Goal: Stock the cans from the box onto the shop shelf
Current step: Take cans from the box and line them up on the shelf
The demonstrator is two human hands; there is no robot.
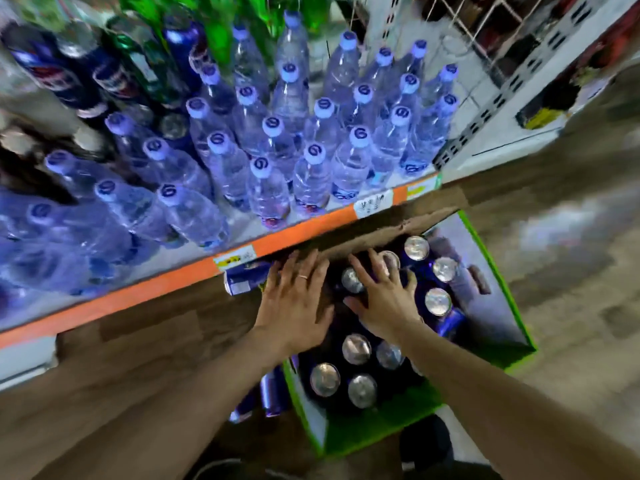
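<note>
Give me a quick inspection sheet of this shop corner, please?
Surface: white shop shelf with orange front edge, packed with stock.
Job's things: green cardboard box on the wooden floor, holding upright blue silver-topped cans.
Clutter: loose blue cans lying beside the box.
Hands: left hand and right hand spread over the cans, gripping nothing.
Cables: nothing seen.
Surroundings: clear plastic water bottles with pale blue caps, green bottles behind.

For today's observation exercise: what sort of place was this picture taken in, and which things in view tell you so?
Most likely a small shop's drinks aisle: rows of water bottles stand on a shelf whose orange edge carries price labels, and an open box of cans sits on the floor.
</note>
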